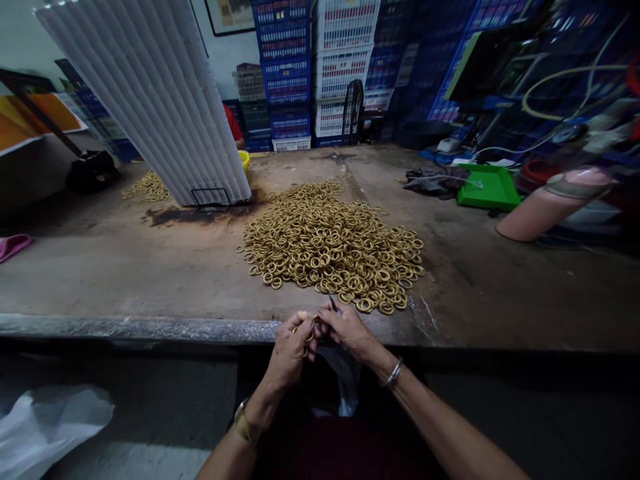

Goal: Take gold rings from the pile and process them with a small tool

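A large heap of brass-coloured rings [330,233] is spread over the table [150,280] in front of me. At the table's front edge, my left hand [290,347] is closed around several of these rings, and one ring [316,319] sits at its fingertips. My right hand [353,333] meets it there, closed on a thin dark pointed tool [333,303] whose tip sticks up past the fingers. Whether it is a knife or another tool I cannot tell. Below the hands hangs a pale plastic bag [345,380].
A tall white corrugated panel [150,87] stands on the table, with a smaller ring pile [147,188] behind it. A green tray [489,188] and a pink cylinder [545,207] are at right. Stacked crates [287,80] line the back. Part of a person's red sleeve [233,125] shows behind the panel.
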Motion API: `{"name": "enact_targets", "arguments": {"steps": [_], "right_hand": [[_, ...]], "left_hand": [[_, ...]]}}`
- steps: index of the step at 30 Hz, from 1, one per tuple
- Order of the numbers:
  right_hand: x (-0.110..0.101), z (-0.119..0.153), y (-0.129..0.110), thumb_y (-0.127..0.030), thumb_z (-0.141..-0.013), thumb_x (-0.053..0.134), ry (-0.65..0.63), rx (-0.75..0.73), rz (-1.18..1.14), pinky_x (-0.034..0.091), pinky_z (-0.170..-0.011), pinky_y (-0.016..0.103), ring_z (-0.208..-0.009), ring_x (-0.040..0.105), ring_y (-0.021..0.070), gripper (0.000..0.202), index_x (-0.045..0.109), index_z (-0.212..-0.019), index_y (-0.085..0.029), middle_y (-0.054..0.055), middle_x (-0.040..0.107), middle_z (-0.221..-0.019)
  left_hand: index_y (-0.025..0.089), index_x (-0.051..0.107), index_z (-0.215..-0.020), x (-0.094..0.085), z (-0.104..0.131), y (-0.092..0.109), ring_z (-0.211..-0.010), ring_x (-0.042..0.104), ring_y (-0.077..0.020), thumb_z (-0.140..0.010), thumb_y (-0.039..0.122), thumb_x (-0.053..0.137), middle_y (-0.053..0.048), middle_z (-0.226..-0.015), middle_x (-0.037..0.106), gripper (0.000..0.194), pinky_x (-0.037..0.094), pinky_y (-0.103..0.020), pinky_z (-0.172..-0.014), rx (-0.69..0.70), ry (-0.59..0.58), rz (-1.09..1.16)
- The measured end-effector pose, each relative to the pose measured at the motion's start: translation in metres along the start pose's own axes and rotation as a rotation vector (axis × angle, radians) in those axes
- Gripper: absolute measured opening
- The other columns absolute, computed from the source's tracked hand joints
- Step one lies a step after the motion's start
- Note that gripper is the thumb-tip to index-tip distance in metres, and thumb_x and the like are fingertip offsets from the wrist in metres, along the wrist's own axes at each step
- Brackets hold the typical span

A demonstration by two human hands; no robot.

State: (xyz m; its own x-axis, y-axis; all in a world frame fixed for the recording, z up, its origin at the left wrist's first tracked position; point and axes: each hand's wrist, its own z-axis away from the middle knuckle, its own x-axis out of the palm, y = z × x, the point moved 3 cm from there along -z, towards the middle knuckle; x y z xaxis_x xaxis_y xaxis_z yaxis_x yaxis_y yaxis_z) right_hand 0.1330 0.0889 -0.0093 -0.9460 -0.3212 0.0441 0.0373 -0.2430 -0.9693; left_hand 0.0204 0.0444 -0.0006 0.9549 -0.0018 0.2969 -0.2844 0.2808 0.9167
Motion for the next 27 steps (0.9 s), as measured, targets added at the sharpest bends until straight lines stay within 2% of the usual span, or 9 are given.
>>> {"name": "enact_targets", "arguments": {"steps": [12, 17, 20, 22, 27], "right_hand": [[0.0009, 0.0014, -0.0022, -0.034, -0.073, 0.048, -0.008, -0.018, -0.028, 0.022, -0.031, 0.014, -0.032, 0.031, 0.0025, 0.021, 0.046, -0.061, -0.016, -0.007, 0.046, -0.045], [0.0008, -0.0018, 0.0008, -0.032, -0.073, 0.045, 0.004, 0.001, 0.007, 0.022, -0.032, 0.016, -0.033, 0.031, 0.0036, 0.019, 0.048, -0.061, -0.017, -0.006, 0.047, -0.046], [-0.0037, -0.0038, 0.0022, -0.026, -0.071, 0.045, 0.097, -0.037, 0.158, 0.030, -0.039, 0.018, -0.039, 0.038, 0.0060, 0.013, 0.053, -0.067, -0.016, -0.005, 0.049, -0.048], [-0.0050, -0.0029, 0.0006, -0.022, -0.071, 0.045, 0.128, -0.128, 0.316, 0.034, -0.047, 0.019, -0.046, 0.044, 0.0080, 0.012, 0.055, -0.069, -0.016, -0.003, 0.052, -0.052], [0.0020, 0.0061, -0.0040, -0.020, -0.075, 0.044, 0.003, -0.350, 0.699, 0.031, -0.052, 0.020, -0.054, 0.047, 0.0097, 0.015, 0.054, -0.064, -0.017, 0.000, 0.055, -0.058]], "left_hand": [[0.014, 0.049, -0.073, -0.0006, -0.0024, -0.0054, -0.043, 0.041, -0.0032, -0.074, 0.036, 0.060, 0.002, -0.065, 0.051, 0.024, 0.030, -0.015, -0.037, -0.069, -0.072, 0.251], [0.015, 0.047, -0.072, -0.0018, -0.0016, -0.0077, -0.042, 0.041, -0.0032, -0.074, 0.036, 0.060, 0.003, -0.063, 0.051, 0.024, 0.029, -0.014, -0.037, -0.078, -0.052, 0.306], [0.016, 0.046, -0.073, -0.0024, -0.0013, -0.0073, -0.043, 0.041, -0.0036, -0.074, 0.036, 0.060, 0.003, -0.062, 0.051, 0.025, 0.029, -0.014, -0.037, -0.068, -0.038, 0.313], [0.017, 0.046, -0.074, -0.0032, -0.0009, -0.0067, -0.043, 0.042, -0.0039, -0.074, 0.037, 0.060, 0.003, -0.062, 0.051, 0.025, 0.030, -0.014, -0.037, -0.051, -0.028, 0.291], [0.017, 0.047, -0.076, -0.0064, -0.0015, -0.0077, -0.044, 0.041, -0.0038, -0.076, 0.038, 0.057, 0.004, -0.063, 0.051, 0.024, 0.031, -0.014, -0.038, 0.008, -0.005, 0.150]]}}
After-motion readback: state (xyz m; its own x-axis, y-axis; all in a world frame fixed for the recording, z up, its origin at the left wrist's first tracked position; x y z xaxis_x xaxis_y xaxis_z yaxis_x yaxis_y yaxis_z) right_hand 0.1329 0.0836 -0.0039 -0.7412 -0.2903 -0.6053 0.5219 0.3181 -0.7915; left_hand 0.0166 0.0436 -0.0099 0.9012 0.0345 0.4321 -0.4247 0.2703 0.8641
